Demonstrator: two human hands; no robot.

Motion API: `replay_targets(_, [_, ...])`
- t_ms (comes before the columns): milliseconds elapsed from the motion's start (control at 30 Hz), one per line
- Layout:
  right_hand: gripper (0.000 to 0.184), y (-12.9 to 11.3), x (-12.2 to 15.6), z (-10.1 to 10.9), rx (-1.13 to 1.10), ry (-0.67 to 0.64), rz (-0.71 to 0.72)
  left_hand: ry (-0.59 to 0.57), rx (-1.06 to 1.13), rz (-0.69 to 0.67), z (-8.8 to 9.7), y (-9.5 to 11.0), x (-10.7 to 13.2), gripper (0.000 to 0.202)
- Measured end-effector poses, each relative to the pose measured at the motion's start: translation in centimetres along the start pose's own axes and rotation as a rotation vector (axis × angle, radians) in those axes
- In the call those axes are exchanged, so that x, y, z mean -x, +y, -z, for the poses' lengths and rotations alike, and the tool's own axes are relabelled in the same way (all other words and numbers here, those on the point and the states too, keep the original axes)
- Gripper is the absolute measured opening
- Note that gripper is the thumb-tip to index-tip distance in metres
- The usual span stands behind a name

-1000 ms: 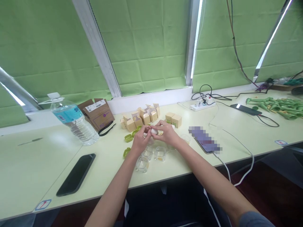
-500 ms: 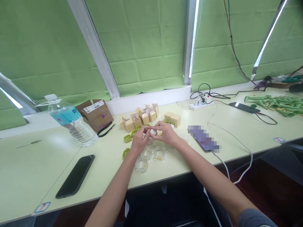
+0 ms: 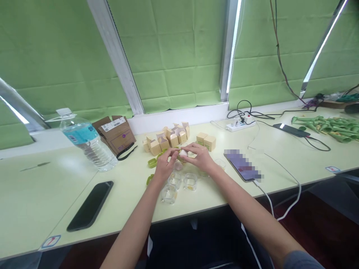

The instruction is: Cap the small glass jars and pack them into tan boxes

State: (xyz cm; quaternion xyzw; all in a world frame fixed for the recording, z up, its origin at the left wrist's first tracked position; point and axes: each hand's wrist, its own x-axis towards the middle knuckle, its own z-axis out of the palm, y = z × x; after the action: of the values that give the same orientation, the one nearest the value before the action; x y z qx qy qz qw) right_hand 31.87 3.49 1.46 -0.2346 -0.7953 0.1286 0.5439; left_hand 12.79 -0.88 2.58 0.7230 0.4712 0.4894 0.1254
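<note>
White piece (image 3: pixel 183 153) beyond the cups (image 3: pixel 191 182), pinched by right hand (image 3: pixel 201 158); left hand (image 3: pixel 165 164) at its edge (grip unclear); probably light, maybe slippery, best held by opposite sides

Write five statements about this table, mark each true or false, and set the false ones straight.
1. The left hand and right hand are together at a small white object. True.
2. A water bottle is to the right of the brown cardboard box. False: the water bottle is to its left.
3. Several clear containers stand nearer the person than the white object does. True.
4. The window blinds are red. False: they are green.
5. The clear containers are stacked in one tower. False: they are spread over the table.
</note>
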Motion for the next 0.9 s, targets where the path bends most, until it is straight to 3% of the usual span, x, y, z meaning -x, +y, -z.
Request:
replay_targets(433, [0.032, -0.1, -0.1, 0.5, -0.005, 0.010, -0.062, -0.058, -0.072, -0.137, -0.1, -0.5, 0.2, 0.049])
replay_targets(700, [0.028, -0.3, 0.0, 0.7, 0.044, -0.071, -0.019, -0.066, -0.118, -0.222, -0.1, -0.9, 0.3, 0.043])
replay_targets(900, [0.028, -0.6, -0.1, 1.3, 0.081, -0.168, -0.097, -0.089, -0.179, -0.258, 0.1, -0.9, 0.3, 0.042])
